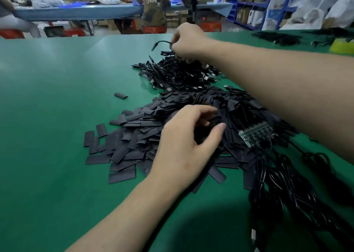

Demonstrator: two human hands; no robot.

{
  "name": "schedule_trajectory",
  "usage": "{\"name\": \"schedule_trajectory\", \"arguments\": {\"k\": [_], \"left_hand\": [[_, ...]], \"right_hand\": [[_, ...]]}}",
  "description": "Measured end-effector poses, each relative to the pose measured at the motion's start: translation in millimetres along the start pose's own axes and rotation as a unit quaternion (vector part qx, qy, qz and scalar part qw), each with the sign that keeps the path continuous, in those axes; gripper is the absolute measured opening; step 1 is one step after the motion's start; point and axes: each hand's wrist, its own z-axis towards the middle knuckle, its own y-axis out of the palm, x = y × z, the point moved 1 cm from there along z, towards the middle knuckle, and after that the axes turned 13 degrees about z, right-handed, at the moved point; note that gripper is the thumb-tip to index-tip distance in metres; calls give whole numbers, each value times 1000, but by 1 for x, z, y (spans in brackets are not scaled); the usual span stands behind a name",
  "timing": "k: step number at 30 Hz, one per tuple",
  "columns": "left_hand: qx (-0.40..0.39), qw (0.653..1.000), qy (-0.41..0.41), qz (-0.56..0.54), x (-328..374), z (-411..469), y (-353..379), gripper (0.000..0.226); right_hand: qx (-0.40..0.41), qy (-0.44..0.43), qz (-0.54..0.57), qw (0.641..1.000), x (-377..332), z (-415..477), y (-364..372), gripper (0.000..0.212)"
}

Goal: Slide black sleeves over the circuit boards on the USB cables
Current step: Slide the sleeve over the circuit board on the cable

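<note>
One USB cable (162, 41) is pinched in the right hand (188, 41) grip above the far cable heap (178, 73), the left hand (183, 142) grip is held loosely spread over the sleeves (134, 137) on the table (47, 98); just 1 sleeve should be picked, cable drawn clear w/o snagging.
</note>
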Motion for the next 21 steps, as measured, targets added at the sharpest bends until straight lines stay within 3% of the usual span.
{"name": "schedule_trajectory", "arguments": {"k": [3,6,9,17,21], "left_hand": [[-11,1000,16,7,1,0,1,26],[-19,999,30,16,1,0,1,25],[-23,999,33,24,1,0,1,23],[-32,997,47,60,2,0,1,16],[-40,995,48,75,2,1,0,14]], "right_hand": [[23,-12,-38,999,-5,29,28,27],[-20,-31,-83,996,-6,34,48,36],[-47,-60,-56,995,-3,18,47,41],[-96,-134,-16,986,45,-128,-27,13],[-130,-89,-39,987,76,-196,-68,24]]}}
